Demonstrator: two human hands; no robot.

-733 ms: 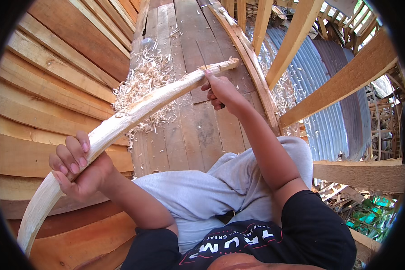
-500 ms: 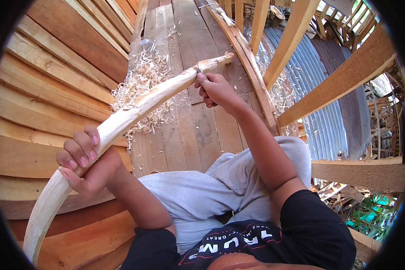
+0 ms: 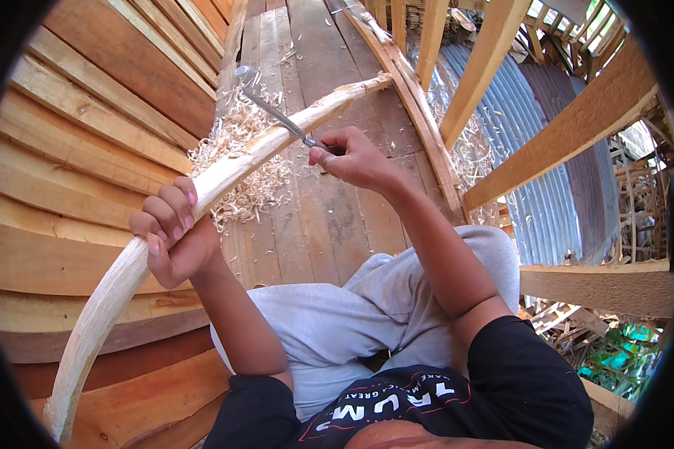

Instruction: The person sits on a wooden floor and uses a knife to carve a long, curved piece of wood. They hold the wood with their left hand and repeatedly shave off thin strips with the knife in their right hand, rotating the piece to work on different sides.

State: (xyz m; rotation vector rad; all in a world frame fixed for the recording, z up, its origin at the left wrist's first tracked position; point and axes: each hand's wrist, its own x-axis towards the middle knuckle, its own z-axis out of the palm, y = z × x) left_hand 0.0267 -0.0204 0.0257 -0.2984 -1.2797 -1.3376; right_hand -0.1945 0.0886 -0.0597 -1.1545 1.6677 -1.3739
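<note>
A long, curved, pale wooden pole [image 3: 247, 153] with its bark shaved off runs from the lower left up to the top middle. My left hand [image 3: 171, 232] is wrapped around it near its lower half. My right hand [image 3: 356, 157] grips the handle of a long metal blade [image 3: 273, 111], which lies across the pole and points up and to the left. Pale wood shavings [image 3: 240, 161] lie heaped on the plank floor [image 3: 329, 217] under the pole.
Stacked reddish planks [image 3: 75, 142] curve along the left side. Bare wooden beams [image 3: 577, 127] cross on the right above corrugated metal sheeting [image 3: 554, 194]. My grey trousers [image 3: 352, 322] fill the lower middle, and green foliage shows at lower right.
My right hand has drawn back down the pole toward me, and the blade now shows across the pole. My left hand has shifted its grip slightly up and right.
</note>
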